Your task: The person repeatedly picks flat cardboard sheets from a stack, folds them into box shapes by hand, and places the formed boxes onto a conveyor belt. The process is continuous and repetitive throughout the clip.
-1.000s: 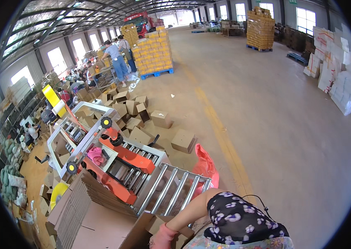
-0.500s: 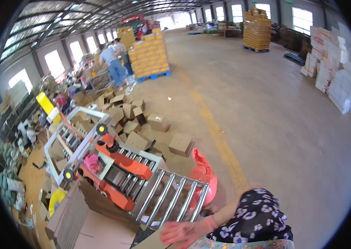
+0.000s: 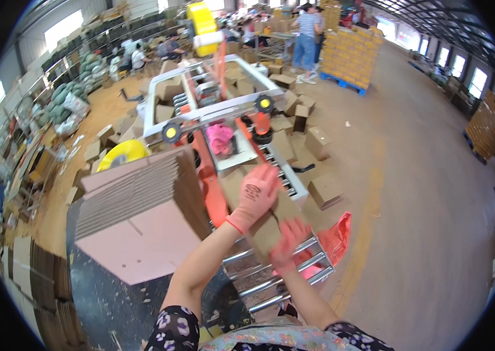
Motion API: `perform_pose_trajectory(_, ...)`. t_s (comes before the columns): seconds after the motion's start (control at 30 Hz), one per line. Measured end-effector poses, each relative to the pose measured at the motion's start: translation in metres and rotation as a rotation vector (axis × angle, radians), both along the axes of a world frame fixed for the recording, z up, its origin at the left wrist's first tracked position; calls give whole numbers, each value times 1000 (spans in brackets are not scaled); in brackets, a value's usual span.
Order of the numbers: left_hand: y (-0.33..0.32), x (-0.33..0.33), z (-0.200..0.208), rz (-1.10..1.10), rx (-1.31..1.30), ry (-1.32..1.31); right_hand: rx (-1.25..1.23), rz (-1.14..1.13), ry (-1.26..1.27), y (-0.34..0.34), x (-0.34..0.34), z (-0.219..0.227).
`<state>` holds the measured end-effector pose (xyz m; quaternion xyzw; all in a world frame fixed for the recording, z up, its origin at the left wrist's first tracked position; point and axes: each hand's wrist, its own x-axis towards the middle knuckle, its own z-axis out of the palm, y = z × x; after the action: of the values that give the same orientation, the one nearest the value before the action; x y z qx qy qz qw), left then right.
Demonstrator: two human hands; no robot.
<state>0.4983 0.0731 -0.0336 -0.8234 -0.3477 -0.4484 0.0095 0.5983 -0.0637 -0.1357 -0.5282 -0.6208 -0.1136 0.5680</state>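
Observation:
A brown cardboard box [image 3: 265,235] lies on the conveyor under my hands. My left hand [image 3: 256,196], in a pink glove, rests on the box with its fingers stretched forward. My right hand [image 3: 289,243], gloved the same, is at the box's near right side, above the metal rollers [image 3: 268,284]; motion smears its fingers. Just ahead stands a carton-sealing machine with a pale frame [image 3: 218,111], orange side guides [image 3: 214,199] and a yellow tape roll [image 3: 202,26] on top. Beside my left forearm is a stack of flattened cartons [image 3: 142,231].
A dark table [image 3: 101,310] bears the flattened cartons. A red plastic bag [image 3: 336,237] hangs by the rollers' right side. Loose boxes [image 3: 324,190] litter the floor beyond. Farther off, people [image 3: 306,38] stand near a pallet of yellow packages [image 3: 350,58].
My view has swung left. My left hand has come into sight on a box, and my right hand has moved forward from the near edge to the box over the rollers.

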Motion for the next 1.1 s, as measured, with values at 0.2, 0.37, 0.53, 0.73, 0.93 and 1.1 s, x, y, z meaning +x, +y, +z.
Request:
perform_pose_trajectory(0.2, -111, -149, -21, -9, -293, 107, -49, 228, 101, 74, -81, 59)
perform_pose_trajectory(0.37, -158, -291, -39, 554, -366, 47, -7, 535, -444, 91, -262, 115)
perform_pose_trajectory(0.53, -175, -357, 51, 494, -296, 494, 1, 896, -527, 36, -275, 102)
perform_pose_trajectory(0.73, -217, -383, 112, 874, -399, 1058, 247, 1336, -304, -37, -209, 147)
perform_pose_trajectory(0.93, -267, -276, 86, 537, -289, 861, -443, 1997, -319, -53, -66, 149)
perform_pose_trajectory(1.1, -330, -248, 67, 179, -707, 987, -1287, 2105, -295, -90, -183, 107)
